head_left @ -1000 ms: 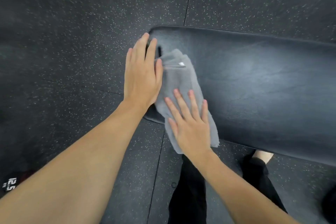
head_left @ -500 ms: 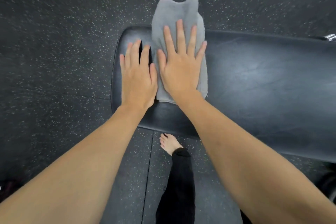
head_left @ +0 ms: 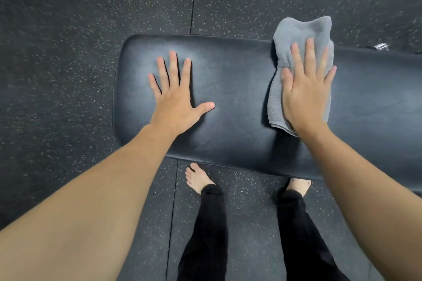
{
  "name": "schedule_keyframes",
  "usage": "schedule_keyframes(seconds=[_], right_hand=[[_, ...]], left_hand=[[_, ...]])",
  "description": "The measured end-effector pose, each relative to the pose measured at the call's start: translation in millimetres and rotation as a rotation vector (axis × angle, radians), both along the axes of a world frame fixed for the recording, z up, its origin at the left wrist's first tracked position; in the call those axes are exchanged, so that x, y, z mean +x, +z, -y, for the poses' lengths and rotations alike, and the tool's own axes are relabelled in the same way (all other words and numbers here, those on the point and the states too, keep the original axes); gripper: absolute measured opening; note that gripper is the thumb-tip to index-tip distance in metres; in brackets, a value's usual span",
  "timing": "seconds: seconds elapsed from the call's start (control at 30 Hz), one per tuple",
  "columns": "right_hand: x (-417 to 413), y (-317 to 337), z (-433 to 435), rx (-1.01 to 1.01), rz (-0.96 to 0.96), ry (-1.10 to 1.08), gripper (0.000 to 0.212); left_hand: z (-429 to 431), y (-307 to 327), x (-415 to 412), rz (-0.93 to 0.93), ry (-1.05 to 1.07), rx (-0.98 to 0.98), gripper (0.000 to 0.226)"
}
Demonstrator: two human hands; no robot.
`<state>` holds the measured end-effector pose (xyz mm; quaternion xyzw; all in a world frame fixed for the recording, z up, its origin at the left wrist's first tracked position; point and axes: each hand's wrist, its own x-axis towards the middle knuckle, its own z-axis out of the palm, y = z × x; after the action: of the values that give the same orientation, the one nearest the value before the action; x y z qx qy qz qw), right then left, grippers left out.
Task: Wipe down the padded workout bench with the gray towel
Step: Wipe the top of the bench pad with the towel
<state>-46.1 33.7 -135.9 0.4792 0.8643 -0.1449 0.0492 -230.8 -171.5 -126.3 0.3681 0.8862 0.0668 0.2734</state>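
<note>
Mid-wipe: the right hand (head_left: 306, 96), fingers spread flat, presses the gray towel (head_left: 296, 36) at the bench's (head_left: 239, 98) far edge (overhanging it); the left hand (head_left: 175, 98) braces splayed, empty, near the rounded end; next, sweep onward along the unwiped pad

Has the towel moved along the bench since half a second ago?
Yes. The towel, under the right hand, has slid rightward along the bench, away from its rounded end.

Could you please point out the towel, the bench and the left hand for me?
towel (head_left: 296, 29), head view, on its far bunched end.
bench (head_left: 235, 89), head view, on bare padding between the hands.
left hand (head_left: 175, 102), head view, on its back.
</note>
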Motion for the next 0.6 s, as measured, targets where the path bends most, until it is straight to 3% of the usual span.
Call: schedule_keyframes(seconds=[0.13,0.3,0.47,0.6], right_hand=[[1,-7,54,0.018,-0.029,0.008,0.056],[31,-21,163,-0.005,-0.110,0.316,0.059],[109,-31,146,0.088,-0.044,0.414,0.057],[193,-27,113,0.108,0.027,0.262,0.055]], left_hand=[[-5,2,2,-0.021,0.004,-0.048,0.098],[-14,12,26,-0.094,0.092,0.033,0.060],[-37,17,67,-0.095,0.044,0.025,0.061],[-71,20,103,-0.083,0.126,-0.059,0.072]])
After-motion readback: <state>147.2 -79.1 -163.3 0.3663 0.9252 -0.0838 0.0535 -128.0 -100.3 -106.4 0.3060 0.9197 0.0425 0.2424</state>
